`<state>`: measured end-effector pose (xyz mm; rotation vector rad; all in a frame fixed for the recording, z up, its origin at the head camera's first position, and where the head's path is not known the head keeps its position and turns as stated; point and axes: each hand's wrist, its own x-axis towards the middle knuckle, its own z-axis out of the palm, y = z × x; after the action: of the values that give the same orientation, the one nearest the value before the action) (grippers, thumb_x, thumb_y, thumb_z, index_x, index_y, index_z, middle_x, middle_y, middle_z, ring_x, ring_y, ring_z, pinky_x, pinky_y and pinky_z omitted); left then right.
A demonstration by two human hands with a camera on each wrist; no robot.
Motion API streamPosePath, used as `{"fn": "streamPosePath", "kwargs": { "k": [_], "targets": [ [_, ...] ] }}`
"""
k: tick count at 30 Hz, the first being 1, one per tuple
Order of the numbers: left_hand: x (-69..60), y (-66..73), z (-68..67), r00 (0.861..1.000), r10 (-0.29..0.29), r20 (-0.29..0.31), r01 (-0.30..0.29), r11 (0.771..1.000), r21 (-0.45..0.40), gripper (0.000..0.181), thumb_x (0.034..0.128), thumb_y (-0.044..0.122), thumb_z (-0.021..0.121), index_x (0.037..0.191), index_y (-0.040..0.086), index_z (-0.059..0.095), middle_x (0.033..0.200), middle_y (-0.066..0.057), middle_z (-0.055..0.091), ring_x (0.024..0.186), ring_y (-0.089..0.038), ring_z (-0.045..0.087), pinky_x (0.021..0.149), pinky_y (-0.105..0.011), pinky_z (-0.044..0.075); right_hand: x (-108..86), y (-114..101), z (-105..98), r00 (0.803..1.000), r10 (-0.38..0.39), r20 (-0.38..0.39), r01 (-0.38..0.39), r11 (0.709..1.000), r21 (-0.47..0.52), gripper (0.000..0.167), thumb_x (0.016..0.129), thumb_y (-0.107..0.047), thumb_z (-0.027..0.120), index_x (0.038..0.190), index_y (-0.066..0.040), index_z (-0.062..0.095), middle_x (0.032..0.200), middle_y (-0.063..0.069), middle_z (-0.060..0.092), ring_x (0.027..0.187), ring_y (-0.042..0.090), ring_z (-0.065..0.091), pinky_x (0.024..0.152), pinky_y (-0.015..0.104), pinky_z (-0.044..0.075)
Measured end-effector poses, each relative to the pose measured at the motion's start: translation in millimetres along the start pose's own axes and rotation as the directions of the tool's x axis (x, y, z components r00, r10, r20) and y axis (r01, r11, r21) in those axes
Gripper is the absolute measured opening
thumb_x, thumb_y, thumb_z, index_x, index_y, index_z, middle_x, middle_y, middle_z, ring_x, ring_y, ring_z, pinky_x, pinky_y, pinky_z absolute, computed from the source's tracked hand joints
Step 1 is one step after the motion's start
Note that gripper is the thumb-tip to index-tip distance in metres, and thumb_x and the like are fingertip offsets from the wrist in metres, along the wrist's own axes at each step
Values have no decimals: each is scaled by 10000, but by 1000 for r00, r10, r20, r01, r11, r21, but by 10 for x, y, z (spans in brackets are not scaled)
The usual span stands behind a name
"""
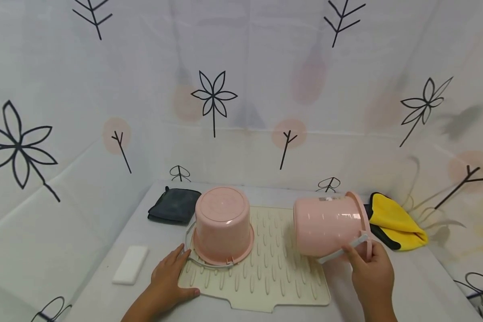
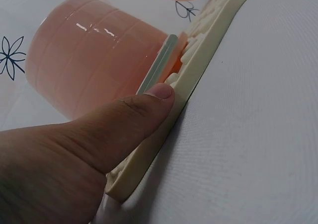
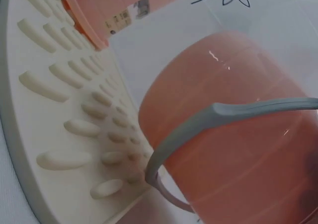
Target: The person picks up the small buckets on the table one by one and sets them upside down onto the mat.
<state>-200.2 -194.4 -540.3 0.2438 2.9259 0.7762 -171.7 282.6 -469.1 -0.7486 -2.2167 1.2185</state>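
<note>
One pink bucket [image 1: 223, 228] [image 2: 94, 50] stands upside down on the left part of a cream ribbed mat [image 1: 261, 293] [image 2: 201, 55], its grey handle lying around the rim. My left hand [image 1: 165, 277] [image 2: 99, 139] rests at the mat's left edge, thumb on the front edge and fingers spread beside that handle. A second pink bucket [image 1: 326, 226] [image 3: 228, 80] lies sideways over the mat's right side, mouth facing right. My right hand [image 1: 374, 275] grips its rim near the grey handle [image 1: 344, 249] [image 3: 198, 122]; whether this bucket touches the mat is unclear.
A folded dark cloth [image 1: 175, 205] lies at the back left, with a white block [image 1: 130, 264] nearer the front left. A yellow and black cloth [image 1: 396, 221] is at the back right. Patterned white fabric [image 1: 245, 107] rises behind and beside the table.
</note>
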Motion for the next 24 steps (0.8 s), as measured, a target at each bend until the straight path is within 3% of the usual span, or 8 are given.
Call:
{"fn": "streamPosePath", "kwargs": {
  "k": [3,6,9,17,20,24],
  "targets": [
    [-14,-9,5,1000,-8,0,8,1000,-22,1167,640,640,927,1581,142,450,1703,-144,276,1494,-498,323,1110,-775,272,-15,5,-8,1000,18,12,-19,999,44,635,968,-490,704,1329,11,556,1006,137,613,699,112,559,565,120,498],
    [-31,-10,2,1000,-13,0,13,999,-42,1151,648,626,930,1580,148,452,1709,-139,262,1504,-493,299,1117,-776,249,-23,-1,-9,999,27,31,-31,993,113,646,962,-475,713,1352,13,547,1085,130,637,723,-37,589,610,84,521],
    [-41,-2,-5,1000,-9,-4,9,999,-45,1145,651,621,930,1579,147,455,1707,-142,262,1503,-494,296,1116,-778,245,-28,-1,-10,998,43,43,-49,985,164,666,947,-482,724,1355,12,543,1101,107,650,727,-143,611,618,125,558],
    [-56,30,-37,1000,4,5,-4,998,-65,1114,699,613,902,1588,128,438,1706,-160,261,1512,-492,294,1118,-791,230,-47,29,-1,995,73,75,-91,957,274,503,938,-423,747,1247,-77,553,965,-85,641,741,-93,685,624,195,591],
    [-62,35,-54,1000,19,-4,-20,997,-78,1067,769,610,854,1599,103,414,1703,-172,277,1528,-478,293,1139,-781,229,-39,26,-3,993,70,94,-98,935,340,417,940,-367,761,1196,-103,566,951,-108,661,759,-54,693,634,182,590],
    [-44,70,-128,998,14,-61,-24,984,-174,937,870,533,810,1586,74,416,1653,-190,365,1530,-446,332,1191,-702,277,-30,28,-5,988,69,136,-123,887,445,363,935,-288,779,1194,-122,586,999,-139,694,809,-31,700,664,153,584]
  ]
}}
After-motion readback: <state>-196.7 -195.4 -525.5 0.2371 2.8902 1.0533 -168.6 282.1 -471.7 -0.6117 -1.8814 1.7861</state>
